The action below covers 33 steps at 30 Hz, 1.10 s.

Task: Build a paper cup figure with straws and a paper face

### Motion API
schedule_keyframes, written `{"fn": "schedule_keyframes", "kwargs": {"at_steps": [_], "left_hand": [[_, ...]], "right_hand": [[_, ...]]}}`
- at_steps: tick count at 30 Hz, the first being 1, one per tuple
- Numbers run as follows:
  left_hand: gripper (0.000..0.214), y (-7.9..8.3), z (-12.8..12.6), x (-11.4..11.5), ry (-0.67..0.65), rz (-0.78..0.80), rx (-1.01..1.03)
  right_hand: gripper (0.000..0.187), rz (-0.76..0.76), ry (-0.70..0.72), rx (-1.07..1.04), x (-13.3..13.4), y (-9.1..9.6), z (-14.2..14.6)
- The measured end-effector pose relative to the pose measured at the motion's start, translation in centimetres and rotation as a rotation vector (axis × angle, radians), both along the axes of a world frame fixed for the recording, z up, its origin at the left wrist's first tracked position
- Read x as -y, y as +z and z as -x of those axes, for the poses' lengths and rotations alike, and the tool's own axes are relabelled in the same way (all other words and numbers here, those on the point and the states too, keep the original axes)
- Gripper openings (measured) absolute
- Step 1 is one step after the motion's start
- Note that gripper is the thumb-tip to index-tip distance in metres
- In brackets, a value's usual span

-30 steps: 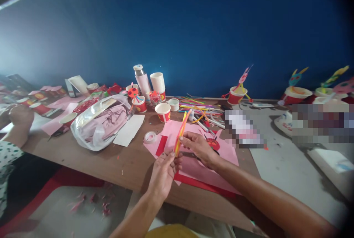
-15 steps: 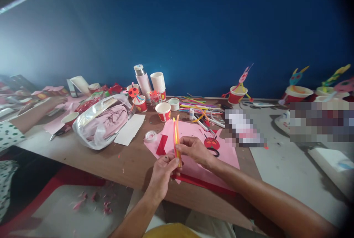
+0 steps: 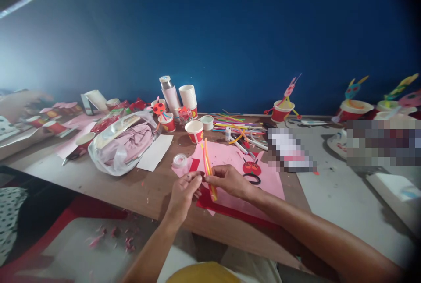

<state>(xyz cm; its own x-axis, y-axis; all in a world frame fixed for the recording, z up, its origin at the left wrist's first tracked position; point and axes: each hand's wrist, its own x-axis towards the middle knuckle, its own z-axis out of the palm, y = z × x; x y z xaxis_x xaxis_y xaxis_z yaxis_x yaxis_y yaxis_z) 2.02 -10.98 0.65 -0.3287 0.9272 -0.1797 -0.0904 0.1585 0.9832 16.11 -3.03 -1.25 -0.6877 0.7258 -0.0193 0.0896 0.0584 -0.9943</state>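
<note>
Near the middle, my right hand (image 3: 230, 181) pinches a small upright bundle of pink, yellow and orange pipe cleaners (image 3: 207, 160). Their ends stick out above and below the fingers. My left hand (image 3: 184, 189) is just left of the bundle, thumb and forefinger pressed together close to the right fingertips. What lies in that pinch, if anything, is too small to make out. Beneath both hands lies pink paper (image 3: 226, 153) with a red strip along its near edge. A red cut-out face (image 3: 251, 167) and black-handled scissors (image 3: 252, 179) rest on it, right of my hands.
A tape roll (image 3: 180, 160), a red-and-white paper cup (image 3: 194, 132) and loose pipe cleaners (image 3: 238, 124) lie beyond my hands. Leftward are a plastic bag (image 3: 121, 145) and white paper (image 3: 155, 153). Cups with figures, like this one (image 3: 283, 111), line the wall. Another person's arm (image 3: 19, 103) is far left.
My left hand has come off the bundle's lower end and moved left and up. The right hand now holds the pipe cleaners alone, slightly further left. The other person's arm has shifted up and left.
</note>
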Motion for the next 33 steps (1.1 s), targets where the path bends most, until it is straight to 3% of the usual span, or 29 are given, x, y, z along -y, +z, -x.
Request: {"fn": "schedule_keyframes", "kwargs": {"at_steps": [5,10,18,24,29,33], "left_hand": [[0.023,2.0,0.1,-1.0,0.046,-0.058,-0.064],[0.022,1.9,0.5,-1.8,0.019,-0.046,-0.104],[0.015,1.3,1.1,-1.7,-0.082,-0.042,0.432],[0.01,0.8,0.5,-1.4,0.064,0.024,0.71],[0.003,1.4,0.5,-1.4,0.035,-0.038,0.698],[0.017,2.0,1.3,-1.2,-0.091,-0.119,0.498]], "right_hand": [[0.032,-0.009,0.127,0.049,0.5,0.2,-0.3],[0.03,-0.016,0.148,0.055,0.9,0.2,-0.4],[0.03,0.046,0.16,-0.023,0.5,0.2,-0.2],[0.027,0.08,0.171,-0.079,0.7,0.9,-0.3],[0.027,0.02,0.134,-0.062,0.6,0.8,-0.3],[0.028,-0.013,0.121,-0.023,0.5,0.5,-0.3]]}}
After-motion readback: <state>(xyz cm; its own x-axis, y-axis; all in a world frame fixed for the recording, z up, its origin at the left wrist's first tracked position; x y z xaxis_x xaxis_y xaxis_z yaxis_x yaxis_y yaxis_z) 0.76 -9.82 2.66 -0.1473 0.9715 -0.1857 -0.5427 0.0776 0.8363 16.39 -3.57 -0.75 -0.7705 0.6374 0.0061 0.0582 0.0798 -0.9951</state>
